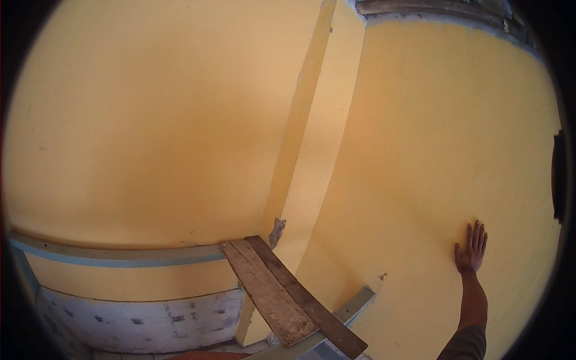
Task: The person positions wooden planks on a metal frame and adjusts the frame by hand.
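My right hand [471,255] lies with its fingers stretched upward and slightly apart against the yellow wall [420,150] on the right. Nothing is held in it, and its forearm rises from the lower right in a dark sleeve. The left hand does not show. A reddish-brown strip at the bottom edge is too cut off to name. Left of my right hand and lower down, a wide worn plank [273,294] and a narrower dark brown plank [309,306] lie side by side. Their far ends rest by a blue-grey ledge [132,257].
A yellow pillar [321,120] stands out where the walls meet, with a chipped patch [277,233] low down. Beneath the planks runs a blue-grey beam [354,305]. A stained whitish wall section [138,321] is lower left. Weathered timber [438,9] crosses the upper right.
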Demonstrator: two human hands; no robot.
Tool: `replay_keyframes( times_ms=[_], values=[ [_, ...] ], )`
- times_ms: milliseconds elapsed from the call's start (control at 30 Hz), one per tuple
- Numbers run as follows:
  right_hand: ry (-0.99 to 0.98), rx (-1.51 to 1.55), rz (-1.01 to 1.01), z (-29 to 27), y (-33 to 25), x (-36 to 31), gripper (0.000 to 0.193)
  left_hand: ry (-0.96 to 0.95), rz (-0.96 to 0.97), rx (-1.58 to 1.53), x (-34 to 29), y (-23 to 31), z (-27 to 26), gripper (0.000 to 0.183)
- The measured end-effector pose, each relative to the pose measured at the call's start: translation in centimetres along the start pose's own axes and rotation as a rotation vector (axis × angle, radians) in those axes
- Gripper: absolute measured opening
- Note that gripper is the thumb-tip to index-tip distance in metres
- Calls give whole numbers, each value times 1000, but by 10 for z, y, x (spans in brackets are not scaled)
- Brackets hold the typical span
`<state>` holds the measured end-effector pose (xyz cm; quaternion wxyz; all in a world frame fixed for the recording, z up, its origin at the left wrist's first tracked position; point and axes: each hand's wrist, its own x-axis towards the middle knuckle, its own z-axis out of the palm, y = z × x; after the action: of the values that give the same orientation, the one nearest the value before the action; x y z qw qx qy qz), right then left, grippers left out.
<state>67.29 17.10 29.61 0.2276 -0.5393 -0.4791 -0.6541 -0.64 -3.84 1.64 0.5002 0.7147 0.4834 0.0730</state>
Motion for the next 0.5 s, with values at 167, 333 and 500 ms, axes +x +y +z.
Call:
replay_keyframes(
  times_ms=[167,333,500],
  values=[
    [-125,19,52,-3,-1,0,77,5,-2,-14,0,-4,1,137],
    [-74,14,34,-4,-1,1,77,14,4,-25,1,-5,0,137],
    [-9,39,11,-3,0,0,77,16,7,-39,2,-8,2,136]
  ],
)
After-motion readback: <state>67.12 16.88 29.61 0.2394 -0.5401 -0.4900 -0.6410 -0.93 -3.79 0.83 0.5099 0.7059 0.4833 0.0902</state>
